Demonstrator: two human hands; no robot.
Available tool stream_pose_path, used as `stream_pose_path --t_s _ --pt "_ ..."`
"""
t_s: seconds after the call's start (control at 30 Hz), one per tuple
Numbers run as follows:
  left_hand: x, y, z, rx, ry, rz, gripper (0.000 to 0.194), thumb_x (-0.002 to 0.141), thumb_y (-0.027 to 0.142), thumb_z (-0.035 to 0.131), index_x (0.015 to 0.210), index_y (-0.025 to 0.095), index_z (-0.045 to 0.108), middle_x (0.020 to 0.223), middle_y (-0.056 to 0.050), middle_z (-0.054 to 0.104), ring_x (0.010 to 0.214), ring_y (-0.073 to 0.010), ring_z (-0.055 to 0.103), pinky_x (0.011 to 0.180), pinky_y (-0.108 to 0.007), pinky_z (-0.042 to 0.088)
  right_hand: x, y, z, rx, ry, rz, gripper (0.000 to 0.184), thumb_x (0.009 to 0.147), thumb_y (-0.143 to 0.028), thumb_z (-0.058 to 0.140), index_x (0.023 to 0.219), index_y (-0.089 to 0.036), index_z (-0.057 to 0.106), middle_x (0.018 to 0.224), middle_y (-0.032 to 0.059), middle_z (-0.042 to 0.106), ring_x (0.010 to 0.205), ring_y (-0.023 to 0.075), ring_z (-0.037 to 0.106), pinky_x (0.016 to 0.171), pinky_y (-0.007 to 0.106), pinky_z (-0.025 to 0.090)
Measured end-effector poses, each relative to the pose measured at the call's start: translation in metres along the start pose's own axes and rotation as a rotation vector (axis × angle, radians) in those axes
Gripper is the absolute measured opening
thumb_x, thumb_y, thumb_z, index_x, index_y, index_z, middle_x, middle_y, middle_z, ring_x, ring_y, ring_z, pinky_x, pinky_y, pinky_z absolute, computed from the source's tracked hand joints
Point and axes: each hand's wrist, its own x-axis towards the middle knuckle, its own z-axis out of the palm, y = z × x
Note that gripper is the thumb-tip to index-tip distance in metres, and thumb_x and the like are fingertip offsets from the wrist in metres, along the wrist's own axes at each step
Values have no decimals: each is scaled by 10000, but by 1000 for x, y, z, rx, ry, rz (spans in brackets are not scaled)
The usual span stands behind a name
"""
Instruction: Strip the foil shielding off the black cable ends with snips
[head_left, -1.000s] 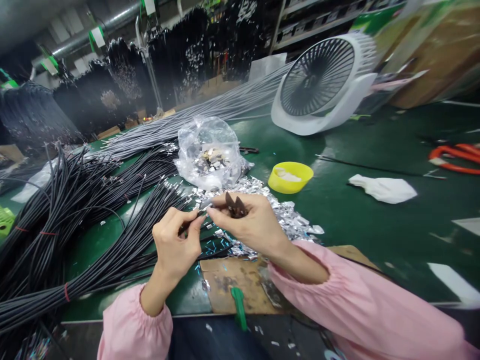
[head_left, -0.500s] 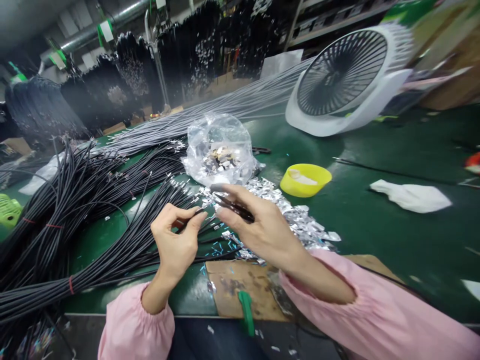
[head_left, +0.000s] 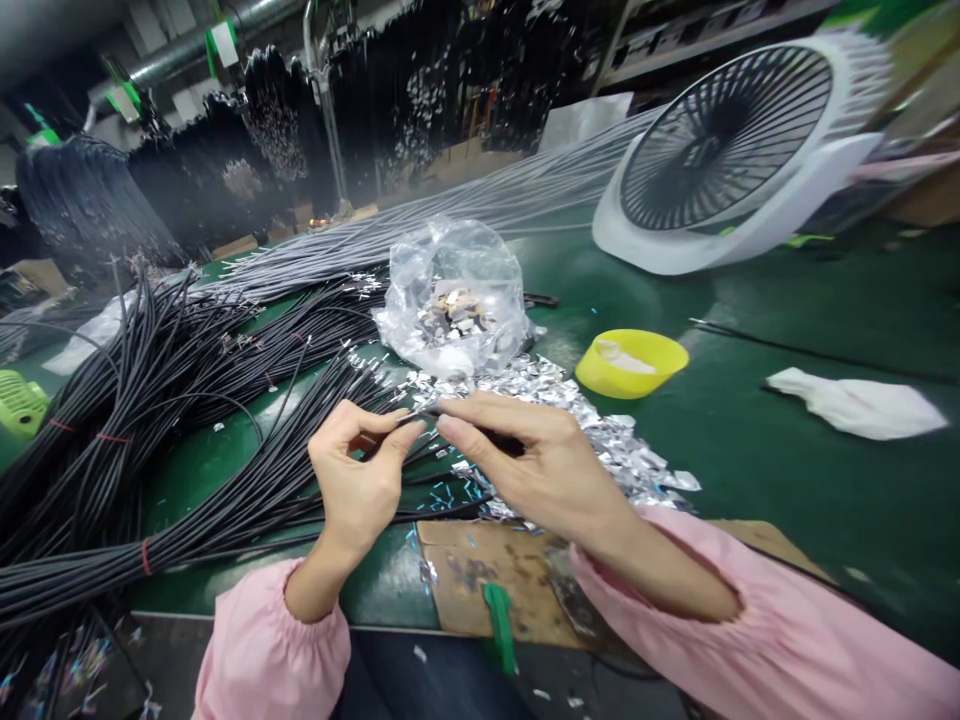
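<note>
My left hand [head_left: 354, 475] is closed in a pinch on the end of a black cable [head_left: 373, 450], its tip poking out past thumb and forefinger. Dark tweezers [head_left: 506, 441] lie in my right hand [head_left: 551, 470], fingers closed around them. Their points are at the cable tip, where the two hands nearly meet; fingertips partly hide the contact. Beneath and behind the hands spreads a heap of silvery foil pieces [head_left: 630, 455]. To the left lies a bundle of black cables [head_left: 247, 500] with stripped, pale ends, tied with a red band.
A clear plastic bag [head_left: 457, 260] of small pieces stands behind my hands. Right of it are a yellow dish [head_left: 630, 385], a white fan [head_left: 675, 255] and a white crumpled piece [head_left: 862, 405]. Brown cardboard [head_left: 457, 570] with a green-handled tool [head_left: 499, 625] lies at the front edge.
The right hand's fingers have drawn together, closing the tweezers' spread prongs, and their points have come to the cable tip. The whole view has shifted slightly.
</note>
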Motion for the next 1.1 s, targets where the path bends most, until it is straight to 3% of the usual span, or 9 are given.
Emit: stream_pose_path --t_s 0.07,0.23,0.3,0.4,0.5,0.73,0.9,0.97,1.1 --pt "2 2 -1 -34 -42 -70 83 656 225 722 645 162 670 585 16 585 526 -83 527 471 -198 391 0 0 0 -7 23 10 203 800 -286 564 804 -182 738 711 57 710 605 156 631 554 267 494" --pt "11 8 -8 -167 -331 -310 243 721 368 645 651 136 636 459 44 498 310 -38 362 327 -191 262 1 0 0 -1 68 46 188 779 -278 579 766 -181 740 720 59 714 610 150 624 597 275 500" --pt "11 7 -8 -134 -315 -278 229 711 357 661 644 141 623 487 39 516 341 -43 392 355 -193 294 2 1 -1 19 104 86 188 758 -299 601 759 -169 736 692 54 697 583 140 599 560 264 481" --pt "4 2 -4 22 -171 -70 178 694 279 698 607 154 607 563 28 551 483 -67 481 461 -197 361 3 -1 -2 94 128 143 173 689 -320 652 679 -160 715 558 16 618 485 108 508 447 230 403" --pt "-2 -4 0 114 -134 72 167 710 259 694 603 164 608 606 27 558 549 -76 493 502 -199 363 2 -5 -2 142 132 187 142 645 -259 631 561 -153 673 434 -23 488 413 73 395 387 206 314" --pt "-1 -5 0 91 -193 -2 130 730 262 668 651 165 633 640 18 576 585 -88 512 537 -206 379 3 -4 1 200 171 310 141 574 -255 593 556 -144 678 439 -6 519 414 81 428 368 196 340" --pt "10 7 -9 -39 -556 -197 306 811 337 526 592 141 611 471 41 442 438 -61 361 443 -205 271 6 0 -1 170 40 193 133 634 -213 555 575 -171 666 467 -9 560 433 92 478 418 208 385" --pt "13 10 -13 -23 -641 -254 354 807 367 513 550 136 591 419 53 377 403 -54 290 422 -211 225 8 1 -3 156 17 119 148 679 -223 557 576 -179 652 516 2 593 490 106 520 470 220 412" --pt "11 9 -12 115 -518 -194 293 775 347 562 591 126 623 508 8 516 454 -67 356 448 -217 252 9 3 -4 78 77 96 198 753 -298 573 619 -163 626 506 -13 525 431 78 424 409 212 351"
